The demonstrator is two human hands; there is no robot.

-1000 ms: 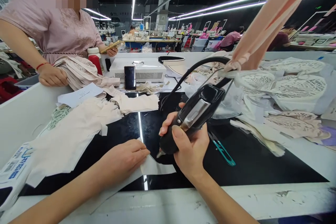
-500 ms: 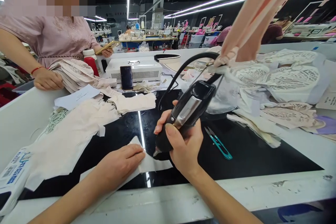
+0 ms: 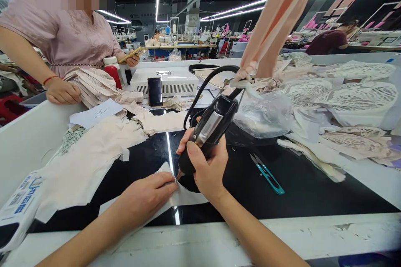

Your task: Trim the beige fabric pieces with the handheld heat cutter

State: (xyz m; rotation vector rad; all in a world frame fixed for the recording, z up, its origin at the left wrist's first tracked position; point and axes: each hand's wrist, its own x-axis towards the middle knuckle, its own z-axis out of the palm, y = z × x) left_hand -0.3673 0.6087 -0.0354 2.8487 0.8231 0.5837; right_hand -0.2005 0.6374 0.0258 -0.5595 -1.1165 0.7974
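My right hand (image 3: 209, 169) is wrapped round a black corded hand tool (image 3: 219, 112) with a silver lever on its side. Its narrow tip points down at a white fabric piece (image 3: 191, 197) and is close to my left fingertips. My left hand (image 3: 147, 198) has its fingers pressed together on that fabric, gripping it near a raised, folded corner. Part of the fabric is hidden under my left hand and forearm. A peach cloth strip (image 3: 272, 21) suspends the tool from above. To the right lie teal thread snips (image 3: 269, 177) on the black work surface (image 3: 244, 200).
Cream fabric pieces (image 3: 84, 162) lie along the left, and lace cups (image 3: 357, 96) are piled on the right. Behind are a white vented box (image 3: 178, 81), a propped phone (image 3: 155, 91) and a clear plastic bag (image 3: 266, 112). A co-worker (image 3: 78, 41) stands at back left, holding a phone.
The tool and my right hand have moved a little left, bringing the tip close to my left fingertips. My left hand has shifted slightly right. The view has turned slightly.
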